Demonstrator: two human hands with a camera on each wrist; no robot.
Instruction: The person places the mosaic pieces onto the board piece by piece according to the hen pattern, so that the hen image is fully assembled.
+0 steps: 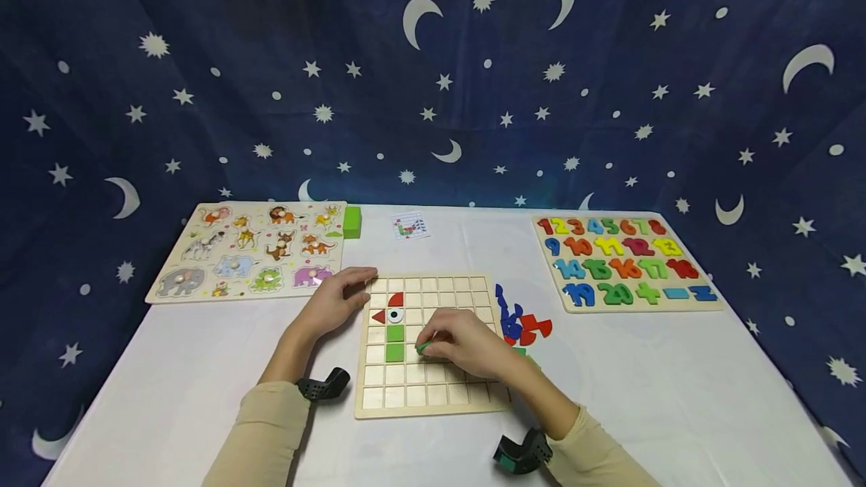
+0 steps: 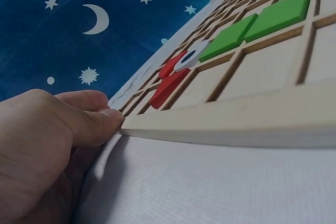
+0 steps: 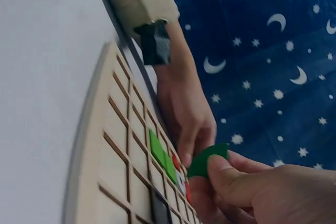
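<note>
A wooden grid board (image 1: 395,398) lies on the table. On its left part sit a red quarter-circle (image 1: 396,299), a red triangle (image 1: 380,316), a round eye piece (image 1: 395,316) and two light green squares (image 1: 395,343). Between thumb and fingers my right hand (image 1: 467,343) pinches a dark green piece with a curved edge (image 3: 202,163), held just over the grid, right of the squares. My left hand (image 1: 330,300) rests at the board's far left corner, thumb touching the edge (image 2: 122,121), its fingers relaxed.
Loose blue pieces (image 1: 510,323) and red pieces (image 1: 531,328) lie right of the board, with green ones partly behind my right arm. An animal puzzle (image 1: 233,245), green box (image 1: 352,222) and pattern card (image 1: 410,226) lie farther back; a number puzzle (image 1: 625,269) is at right.
</note>
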